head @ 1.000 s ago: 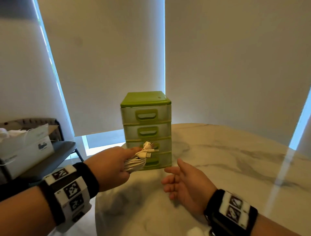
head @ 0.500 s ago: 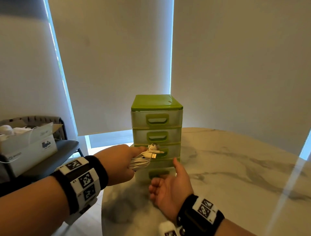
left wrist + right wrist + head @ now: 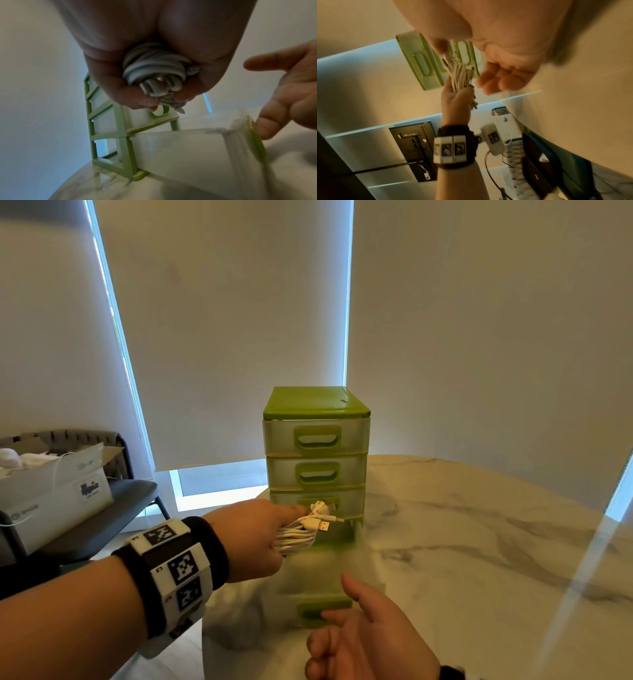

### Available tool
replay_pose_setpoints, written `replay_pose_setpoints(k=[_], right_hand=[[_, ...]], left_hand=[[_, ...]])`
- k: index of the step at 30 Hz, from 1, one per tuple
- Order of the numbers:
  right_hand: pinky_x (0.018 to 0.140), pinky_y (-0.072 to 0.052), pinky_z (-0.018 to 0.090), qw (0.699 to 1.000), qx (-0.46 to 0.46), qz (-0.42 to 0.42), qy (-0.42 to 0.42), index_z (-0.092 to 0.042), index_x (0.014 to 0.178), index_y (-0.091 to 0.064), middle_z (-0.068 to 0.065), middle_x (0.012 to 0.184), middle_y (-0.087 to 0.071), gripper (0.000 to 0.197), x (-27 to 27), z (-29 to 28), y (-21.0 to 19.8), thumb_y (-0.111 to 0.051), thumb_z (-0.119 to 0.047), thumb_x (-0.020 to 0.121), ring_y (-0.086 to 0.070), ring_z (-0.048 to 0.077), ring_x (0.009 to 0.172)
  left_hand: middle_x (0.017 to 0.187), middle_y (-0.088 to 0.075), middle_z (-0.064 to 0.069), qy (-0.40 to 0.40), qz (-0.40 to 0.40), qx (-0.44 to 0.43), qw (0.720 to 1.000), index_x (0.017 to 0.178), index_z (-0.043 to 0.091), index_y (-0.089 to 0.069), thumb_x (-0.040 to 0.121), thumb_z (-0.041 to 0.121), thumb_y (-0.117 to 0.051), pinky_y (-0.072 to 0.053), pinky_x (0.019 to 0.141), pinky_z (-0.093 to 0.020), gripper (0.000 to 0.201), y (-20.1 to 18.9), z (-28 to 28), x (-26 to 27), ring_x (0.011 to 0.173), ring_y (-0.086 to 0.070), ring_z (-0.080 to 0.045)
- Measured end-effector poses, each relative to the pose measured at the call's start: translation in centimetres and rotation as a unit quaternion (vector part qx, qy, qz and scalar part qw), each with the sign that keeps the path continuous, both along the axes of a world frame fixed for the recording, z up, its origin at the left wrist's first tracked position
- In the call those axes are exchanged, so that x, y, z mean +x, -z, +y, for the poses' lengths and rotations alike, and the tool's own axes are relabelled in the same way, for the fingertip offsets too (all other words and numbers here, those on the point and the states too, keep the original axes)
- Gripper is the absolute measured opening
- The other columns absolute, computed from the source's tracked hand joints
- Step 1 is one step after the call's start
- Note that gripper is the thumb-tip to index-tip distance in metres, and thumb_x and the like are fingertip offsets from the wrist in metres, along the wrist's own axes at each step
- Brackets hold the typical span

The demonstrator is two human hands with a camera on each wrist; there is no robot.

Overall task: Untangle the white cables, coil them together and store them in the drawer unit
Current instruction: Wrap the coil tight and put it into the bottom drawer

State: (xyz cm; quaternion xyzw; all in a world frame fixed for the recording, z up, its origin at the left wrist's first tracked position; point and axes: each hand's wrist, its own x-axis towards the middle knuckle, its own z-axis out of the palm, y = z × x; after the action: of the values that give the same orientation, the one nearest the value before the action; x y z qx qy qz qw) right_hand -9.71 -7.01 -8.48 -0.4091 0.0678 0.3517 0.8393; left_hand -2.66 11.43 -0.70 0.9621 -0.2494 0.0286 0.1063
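A green drawer unit [image 3: 317, 405] with several translucent drawers stands on the marble table [image 3: 479, 559]. Its bottom drawer [image 3: 318, 573] is pulled out toward me and looks blurred. My right hand [image 3: 370, 642] hooks a finger into that drawer's green handle [image 3: 308, 609], thumb raised. In the left wrist view the drawer [image 3: 188, 148] sticks out of the frame with the right hand [image 3: 291, 94] at its front. My left hand [image 3: 253, 539] grips the coiled white cables [image 3: 301, 534] above the pulled-out drawer, plugs pointing at the unit. The coil [image 3: 154, 70] fills that fist.
A dark chair [image 3: 130, 498] at the left carries an open cardboard box [image 3: 51, 498]. Pale roller blinds hang behind the table. The table's round edge [image 3: 205, 628] runs just left of the drawer unit. Bare marble stretches to the right of the unit.
My right hand went from beside the unit to the bottom drawer's handle and drew the drawer out toward me. The left hand kept the coil in front of the unit.
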Motion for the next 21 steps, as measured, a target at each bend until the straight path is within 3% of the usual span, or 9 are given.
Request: replay_pose_setpoints(k=[3,5,8,10,12,14,16,18,21], right_hand=[[0.047,-0.042,0.028,0.997,-0.041,-0.062,-0.019,0.006,0.081,-0.067,0.022,0.056,-0.053,0.040,0.1,-2.0,-1.6,-0.063,-0.034,0.075,-0.055,0.029,0.044],[0.042,-0.035,0.024,0.986,-0.089,-0.137,0.033,-0.004,0.081,-0.070,0.015,0.056,-0.053,0.031,1.0,-3.9,-3.2,-0.065,-0.034,0.072,-0.051,0.026,0.043],[0.042,-0.030,0.027,0.932,-0.183,-0.258,0.178,-0.006,0.089,-0.065,0.009,0.059,-0.051,0.035,4.4,-6.9,-4.7,-0.066,-0.037,0.072,-0.046,0.021,0.048],[0.047,-0.033,0.029,0.919,-0.203,-0.248,0.228,-0.008,0.093,-0.063,0.007,0.065,-0.054,0.033,6.6,-8.2,-4.1,-0.067,-0.037,0.079,-0.048,0.019,0.054],[0.048,-0.035,0.028,0.947,-0.181,-0.178,0.197,-0.010,0.098,-0.064,0.008,0.071,-0.059,0.040,7.7,-8.6,-2.2,-0.071,-0.042,0.075,-0.051,0.020,0.059],[0.050,-0.037,0.029,0.967,-0.172,-0.144,0.122,-0.006,0.106,-0.065,0.015,0.084,-0.059,0.062,7.6,-8.3,-0.3,-0.081,-0.046,0.062,-0.053,0.023,0.065],[0.055,-0.036,0.030,0.956,-0.217,-0.186,0.058,-0.005,0.117,-0.061,0.017,0.096,-0.057,0.078,7.4,-8.0,0.7,-0.086,-0.043,0.054,-0.050,0.025,0.074],[0.057,-0.037,0.030,0.932,-0.272,-0.238,0.023,-0.014,0.119,-0.060,0.012,0.097,-0.062,0.077,7.2,-7.7,0.8,-0.084,-0.041,0.052,-0.050,0.025,0.078],[0.074,-0.055,0.035,0.902,-0.323,-0.286,-0.001,-0.024,0.123,-0.051,0.008,0.104,-0.074,0.070,7.3,-7.2,1.0,-0.080,-0.034,0.059,-0.070,0.024,0.089]], left_hand=[[0.080,-0.058,0.019,0.006,0.022,-0.001,1.000,0.116,0.052,-0.050,0.077,0.022,-0.059,-0.040,0.060,-0.015,0.050,0.0,-0.2,0.0,0.073,-0.056,-0.004],[0.089,-0.063,0.018,0.007,0.032,0.005,0.999,0.121,0.048,-0.051,0.077,0.023,-0.060,-0.044,0.063,-0.017,0.052,0.0,-0.6,0.0,0.076,-0.058,-0.006],[0.099,-0.064,0.013,0.008,0.004,0.053,0.999,0.131,0.048,-0.044,0.081,0.024,-0.060,-0.052,0.072,-0.024,0.058,-0.1,-1.9,0.3,0.083,-0.058,-0.010],[0.102,-0.062,0.008,-0.001,-0.035,0.096,0.995,0.138,0.049,-0.035,0.084,0.025,-0.059,-0.054,0.077,-0.029,0.064,-0.1,-2.9,0.7,0.087,-0.058,-0.015],[0.106,-0.060,0.003,-0.012,-0.060,0.111,0.992,0.143,0.049,-0.026,0.084,0.027,-0.058,-0.056,0.079,-0.034,0.070,0.1,-3.9,1.4,0.090,-0.059,-0.019],[0.108,-0.060,0.003,-0.025,-0.049,0.088,0.995,0.145,0.050,-0.022,0.083,0.028,-0.057,-0.057,0.079,-0.034,0.074,0.6,-4.8,1.9,0.090,-0.059,-0.018],[0.106,-0.062,0.007,-0.050,-0.006,0.040,0.998,0.140,0.052,-0.029,0.082,0.028,-0.059,-0.056,0.076,-0.031,0.070,1.7,-5.6,2.2,0.087,-0.061,-0.014],[0.104,-0.065,0.012,-0.061,0.046,0.027,0.997,0.130,0.050,-0.041,0.081,0.034,-0.060,-0.056,0.080,-0.033,0.055,3.3,-6.4,2.1,0.088,-0.062,-0.012],[0.110,-0.064,0.013,-0.099,0.097,0.051,0.989,0.127,0.050,-0.040,0.078,0.039,-0.062,-0.056,0.084,-0.036,0.054,5.3,-6.8,2.2,0.094,-0.063,-0.013]])
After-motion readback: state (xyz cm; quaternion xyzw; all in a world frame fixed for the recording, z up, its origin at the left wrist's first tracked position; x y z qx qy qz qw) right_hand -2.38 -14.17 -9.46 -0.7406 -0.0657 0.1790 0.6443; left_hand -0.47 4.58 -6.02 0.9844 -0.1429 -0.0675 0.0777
